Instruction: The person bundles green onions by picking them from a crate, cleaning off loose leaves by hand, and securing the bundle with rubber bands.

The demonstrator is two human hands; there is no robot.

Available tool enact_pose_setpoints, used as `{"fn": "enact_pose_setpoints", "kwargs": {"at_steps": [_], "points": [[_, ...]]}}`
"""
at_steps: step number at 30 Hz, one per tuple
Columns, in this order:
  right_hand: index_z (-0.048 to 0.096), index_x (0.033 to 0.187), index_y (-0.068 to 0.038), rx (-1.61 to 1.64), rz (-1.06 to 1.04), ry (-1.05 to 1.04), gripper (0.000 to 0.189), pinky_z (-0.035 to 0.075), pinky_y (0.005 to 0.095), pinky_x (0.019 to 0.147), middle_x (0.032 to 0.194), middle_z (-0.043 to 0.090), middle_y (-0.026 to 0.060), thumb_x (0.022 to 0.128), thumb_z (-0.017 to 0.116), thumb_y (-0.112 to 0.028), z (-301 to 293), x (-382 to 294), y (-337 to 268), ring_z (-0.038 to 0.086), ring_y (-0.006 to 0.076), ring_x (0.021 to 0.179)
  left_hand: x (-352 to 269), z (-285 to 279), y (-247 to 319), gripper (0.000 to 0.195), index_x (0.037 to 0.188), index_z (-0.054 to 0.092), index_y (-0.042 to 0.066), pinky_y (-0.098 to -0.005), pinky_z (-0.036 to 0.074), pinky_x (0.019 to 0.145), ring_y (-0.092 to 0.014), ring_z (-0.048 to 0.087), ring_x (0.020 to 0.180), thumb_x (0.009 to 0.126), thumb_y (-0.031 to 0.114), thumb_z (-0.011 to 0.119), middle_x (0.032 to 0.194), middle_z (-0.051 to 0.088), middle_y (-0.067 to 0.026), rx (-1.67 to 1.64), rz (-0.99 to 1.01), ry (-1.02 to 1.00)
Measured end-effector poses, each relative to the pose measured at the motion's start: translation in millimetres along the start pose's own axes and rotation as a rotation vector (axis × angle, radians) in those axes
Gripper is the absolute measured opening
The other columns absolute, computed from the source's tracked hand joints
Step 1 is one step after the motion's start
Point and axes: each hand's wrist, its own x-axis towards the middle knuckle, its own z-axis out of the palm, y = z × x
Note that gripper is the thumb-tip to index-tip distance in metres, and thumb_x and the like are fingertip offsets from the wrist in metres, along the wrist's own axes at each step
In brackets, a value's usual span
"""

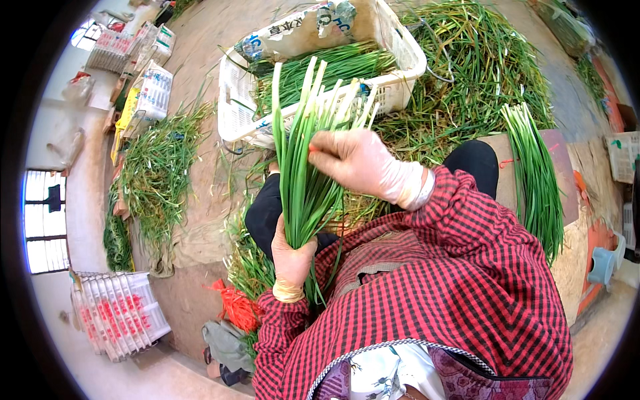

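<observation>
My left hand, in a thin pale glove, grips a bunch of green garlic chives by its leafy lower part. The pale stem ends fan upward in front of a white plastic crate. My right hand, gloved too, has its fingers bent against the right side of the bunch. A small orange patch shows at its fingertips; whether they pinch a stalk I cannot tell. Inside the crate lie more trimmed chives. To my right, a neat bundle of chives rests on a board.
Loose leaves form a large heap behind the crate's right side and a smaller heap at left. Orange plastic twine lies near my left forearm. Stacked white crates stand by the left wall. A blue plastic stool is at far right.
</observation>
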Motion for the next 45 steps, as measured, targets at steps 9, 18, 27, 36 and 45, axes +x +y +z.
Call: {"fn": "enact_pose_setpoints", "kwargs": {"at_steps": [9, 18, 27, 36, 45], "points": [[0.068, 0.091, -0.01, 0.167, -0.294, -0.942, 0.017, 0.053, 0.0424, 0.065, 0.076, 0.067, 0.0132, 0.085, 0.061, -0.025, 12.9, -60.8, -29.6, 0.066, 0.0319, 0.071, 7.6, -7.3, 3.3, 0.06, 0.13, 0.048, 0.001, -0.0262, 0.051, 0.084, -0.012, 0.063, 0.092, 0.073, -0.011, 0.063, 0.108, 0.065, -0.0042, -0.083, -0.062, 0.032], [0.065, 0.117, -0.01, -0.214, 0.31, -0.098, 0.044, 0.053, 0.0382, 0.07, 0.08, 0.068, 0.0096, 0.082, 0.067, -0.038, -80.7, 2.5, 26.2, 0.067, 0.0274, 0.075, 4.0, -10.6, 13.1, 0.044, 0.109, 0.058, -0.002, -0.0267, 0.05, 0.06, -0.015, 0.06, 0.065, 0.067, -0.013, 0.06, 0.085, 0.066, -0.0081, -0.159, -0.109, 0.036], [0.069, 0.111, -0.007, -0.233, -0.045, 0.144, 0.024, 0.054, 0.028, 0.058, 0.077, 0.07, 0.008, 0.093, 0.065, -0.022, -79.1, 26.6, 58.5, 0.064, 0.0125, 0.063, -10.6, -16.3, 31.2, 0.044, 0.111, 0.059, -0.005, -0.0318, 0.049, 0.058, -0.019, 0.06, 0.063, 0.068, -0.01, 0.062, 0.083, 0.065, -0.0114, -0.346, -0.342, -0.158], [0.058, 0.13, -0.011, -0.625, 0.469, 0.117, 0.049, 0.052, 0.0264, 0.068, 0.077, 0.067, 0.0044, 0.09, 0.063, -0.038, -163.6, 7.6, 93.7, 0.064, 0.0106, 0.068, -8.3, -28.3, 4.9, 0.054, 0.123, 0.051, -0.009, -0.031, 0.049, 0.058, -0.02, 0.059, 0.06, 0.071, -0.003, 0.063, 0.075, 0.063, -0.0136, -0.405, -0.381, -0.206], [0.066, 0.106, -0.009, -0.068, -0.03, -0.109, 0.039, 0.054, 0.0401, 0.068, 0.076, 0.067, 0.015, 0.084, 0.066, -0.041, -6.8, 3.6, 5.4, 0.069, 0.0322, 0.078, -5.6, -11.8, 10.6, 0.04, 0.108, 0.056, -0.004, -0.0305, 0.051, 0.061, -0.019, 0.061, 0.063, 0.069, -0.004, 0.063, 0.076, 0.064, -0.0103, -0.337, -0.382, -0.12]]}}
